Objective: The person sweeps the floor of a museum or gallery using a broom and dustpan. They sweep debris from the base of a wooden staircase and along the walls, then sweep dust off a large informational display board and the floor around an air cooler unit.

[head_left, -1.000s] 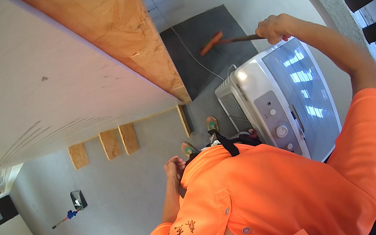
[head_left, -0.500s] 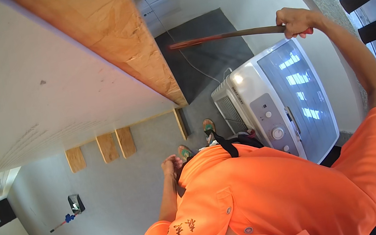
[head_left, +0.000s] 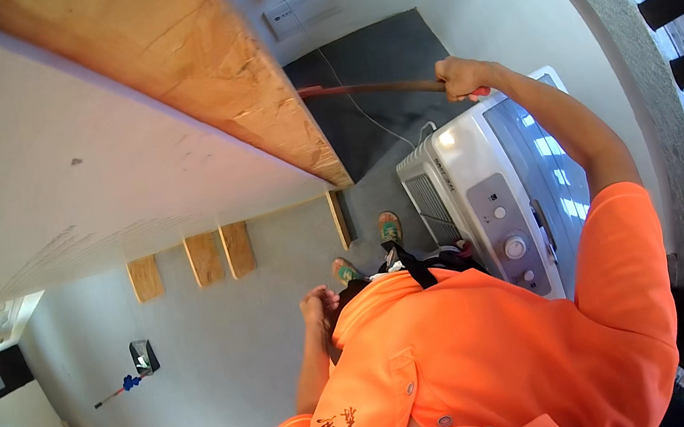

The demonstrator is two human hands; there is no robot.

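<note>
The right hand [head_left: 460, 78] is raised and clenched around the end of a long reddish-brown tool handle [head_left: 379, 88]. Compared with half a second ago, the handle lies a little lower and flatter, and its far end now reaches the edge of the wooden plank [head_left: 215, 62], where a second ago it hung short and well clear of it. From the grip, the handle runs off to the left; its working end is hidden where it meets the plank, so what kind of tool it is cannot be told. Below the grip stands a white washing machine [head_left: 505, 203]. The left hand [head_left: 317, 305] hangs low by the hip, loosely curled and holding nothing, as before. An orange shirt [head_left: 512, 348] covers most of the body and the legs.
</note>
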